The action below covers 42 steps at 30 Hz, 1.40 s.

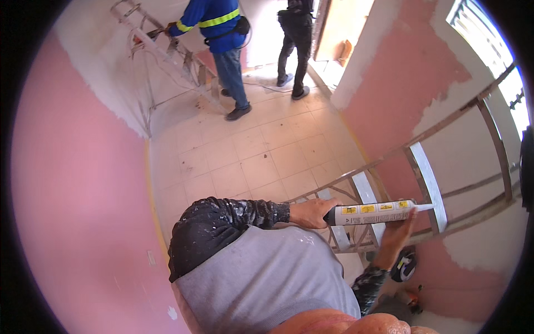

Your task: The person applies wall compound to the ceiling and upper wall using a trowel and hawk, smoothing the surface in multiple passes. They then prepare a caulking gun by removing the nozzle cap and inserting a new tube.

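Note:
A white sealant cartridge (370, 214) with yellow picture labels, a dark base and a pale pointed nozzle lies level in front of my chest. My left hand (310, 213) is closed at its base end. Around the nozzle end, my right hand (396, 236) grips the cartridge from below, its fingers partly hidden behind it. Just behind the cartridge stands a ladder (425, 178) with broad pale steps, close to both hands. Dark sleeves with white paint spots cover my arms.
Across the tiled floor (253, 145), a person in blue (221, 28) works by another stepladder (183, 67). A second person in dark clothes (297, 42) stands near the doorway (336, 33). Patchy pink walls (83, 183) rise on both sides. A black-and-white object (405, 264) sits below my right hand.

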Tool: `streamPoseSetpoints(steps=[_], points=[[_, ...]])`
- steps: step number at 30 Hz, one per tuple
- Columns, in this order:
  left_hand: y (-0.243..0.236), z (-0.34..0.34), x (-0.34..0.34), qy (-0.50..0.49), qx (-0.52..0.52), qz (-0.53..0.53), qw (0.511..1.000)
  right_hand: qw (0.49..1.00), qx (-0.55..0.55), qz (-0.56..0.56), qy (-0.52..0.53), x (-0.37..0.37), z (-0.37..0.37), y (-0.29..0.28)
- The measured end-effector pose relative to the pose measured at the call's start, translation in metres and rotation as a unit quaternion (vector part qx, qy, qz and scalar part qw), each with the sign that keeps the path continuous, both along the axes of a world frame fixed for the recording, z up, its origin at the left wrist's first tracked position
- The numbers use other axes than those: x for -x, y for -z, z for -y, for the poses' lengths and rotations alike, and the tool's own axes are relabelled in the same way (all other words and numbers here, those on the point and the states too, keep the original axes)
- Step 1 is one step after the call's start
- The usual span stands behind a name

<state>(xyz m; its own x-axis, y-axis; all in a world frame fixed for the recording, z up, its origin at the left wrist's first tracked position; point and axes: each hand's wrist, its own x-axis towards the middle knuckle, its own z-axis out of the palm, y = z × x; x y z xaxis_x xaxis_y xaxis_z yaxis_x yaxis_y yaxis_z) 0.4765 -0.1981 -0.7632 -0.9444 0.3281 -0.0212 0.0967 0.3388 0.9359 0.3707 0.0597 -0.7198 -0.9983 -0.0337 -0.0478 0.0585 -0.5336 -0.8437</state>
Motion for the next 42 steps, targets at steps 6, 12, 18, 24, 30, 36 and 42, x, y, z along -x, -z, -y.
streamPoseSetpoints(steps=[6, 12, 18, 24, 30, 36, 42], points=[[0.025, 0.019, -0.009, -0.038, 0.049, 0.046, 0.997, 0.993, -0.038, 0.106, -0.038, -0.002, 0.064, 0.077], [0.028, 0.032, -0.013, -0.052, 0.029, 0.119, 0.991, 0.987, -0.033, 0.127, -0.094, 0.001, 0.075, 0.079], [0.042, 0.045, -0.017, -0.082, -0.047, 0.072, 0.993, 0.983, 0.007, 0.075, -0.166, 0.0, 0.099, 0.052], [0.039, 0.063, -0.005, -0.148, -0.136, 0.238, 0.95, 0.763, -0.527, -0.221, -0.304, 0.01, 0.088, 0.057], [0.063, 0.08, -0.012, -0.051, -0.235, 0.269, 0.933, 0.623, -0.366, -0.607, -0.331, -0.007, 0.135, 0.06], [0.025, 0.087, -0.046, -0.012, -0.241, 0.366, 0.899, 0.569, -0.305, -0.576, -0.501, 0.015, 0.139, 0.07], [0.042, 0.089, -0.071, -0.035, -0.264, 0.377, 0.887, 0.541, -0.329, -0.602, -0.486, 0.007, 0.141, 0.113]])
